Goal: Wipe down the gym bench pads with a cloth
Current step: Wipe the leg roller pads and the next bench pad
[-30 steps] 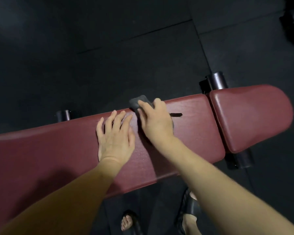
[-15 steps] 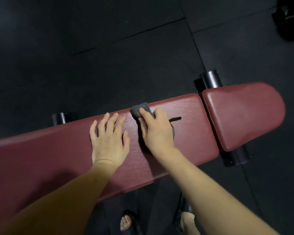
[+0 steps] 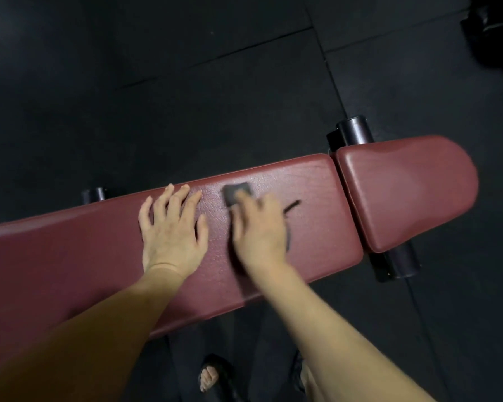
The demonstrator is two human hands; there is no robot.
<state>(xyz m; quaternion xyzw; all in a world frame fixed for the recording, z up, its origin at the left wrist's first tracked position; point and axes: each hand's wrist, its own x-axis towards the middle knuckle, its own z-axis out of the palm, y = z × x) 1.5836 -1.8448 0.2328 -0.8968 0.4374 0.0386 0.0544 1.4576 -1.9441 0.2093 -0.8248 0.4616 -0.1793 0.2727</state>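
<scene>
A long dark-red back pad (image 3: 70, 256) of the gym bench crosses the view, with a shorter red seat pad (image 3: 407, 190) joined at its right end. My left hand (image 3: 173, 230) lies flat on the back pad, fingers spread. Just to its right, my right hand (image 3: 259, 227) presses a small dark grey cloth (image 3: 235, 193) against the pad; the hand is motion-blurred and covers most of the cloth. A short black mark (image 3: 292, 206) shows on the pad beside my right hand.
Black bench frame tubes stick out behind the pads (image 3: 355, 132), at the far left (image 3: 93, 195) and under the seat (image 3: 401, 265). Black rubber floor tiles lie all around. My sandalled foot (image 3: 211, 378) stands below the bench's near edge.
My right hand has slid the cloth back from the pad's far edge toward the pad's middle. My left hand stays flat in the same spot. The camera has shifted slightly.
</scene>
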